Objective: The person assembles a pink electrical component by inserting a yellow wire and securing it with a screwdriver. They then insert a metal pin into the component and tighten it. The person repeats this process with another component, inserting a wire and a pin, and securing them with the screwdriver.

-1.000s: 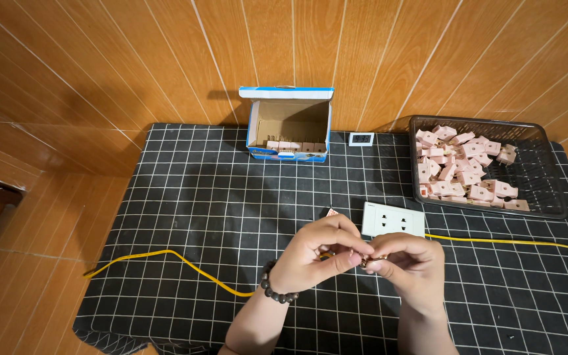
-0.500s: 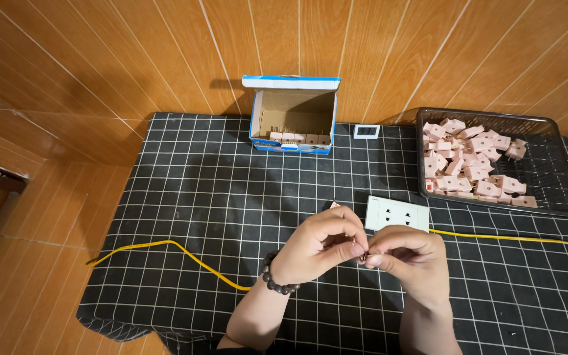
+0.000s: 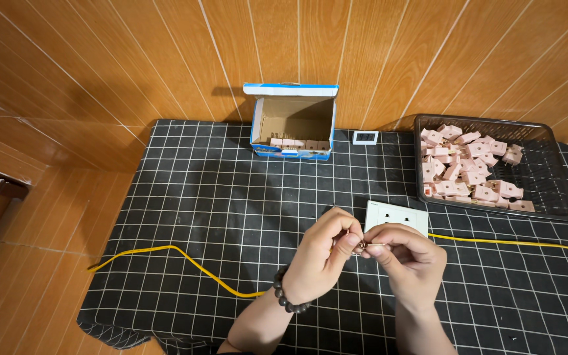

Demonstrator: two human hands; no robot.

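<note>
**Two hands pinching a small metal part above the gridded counter**

A small metal part [image 3: 361, 246] is sitting between the two hands, near the front edge of the counter [image 3: 218, 197], a little right of its middle. It is too small to tell its exact kind. The left hand [image 3: 323, 260], wearing a dark bead bracelet [image 3: 288, 299] at the wrist, is closing its fingers [image 3: 348, 236] on the part from the left. The right hand [image 3: 412, 260] is pinching it from the right with its fingers [image 3: 379, 244] curled tight. Both hands are meeting at that one spot, fingertips touching.

Just behind the hands, a white socket plate [image 3: 397, 217] is lying flat on the black mat with white grid lines. A yellow wire [image 3: 185, 258] is running from the left edge of the counter, passing under the hands and carrying on toward the right edge.

At the back right corner, a dark wire basket [image 3: 553, 190] is holding a heap of pink blocks [image 3: 468, 171]. At the middle of the back edge, an open blue and white cardboard box [image 3: 290, 121] is standing against the wooden wall, with a small white square frame [image 3: 365, 137] lying just beside it on the right.
</note>
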